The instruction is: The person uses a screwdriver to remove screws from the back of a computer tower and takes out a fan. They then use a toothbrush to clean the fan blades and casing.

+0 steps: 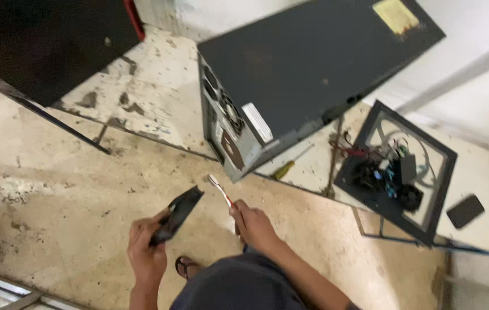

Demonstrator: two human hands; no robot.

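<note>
Over a stained floor, two hands work beside a grey computer case at 12 o'clock.

At 3 o'clock lies a side panel with tangled, blurred parts on it; a screwdriver is half hidden under the case. At 6 o'clock the left hand has its fingers closed round a black fan, seen edge-on, blades hard to make out. Just right of it, the right hand grips a toothbrush, handle mostly hidden in the fist, bristles near the fan.

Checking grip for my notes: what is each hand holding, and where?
Left hand grips the black fan by its lower edge; right hand holds the toothbrush by its handle.
</note>
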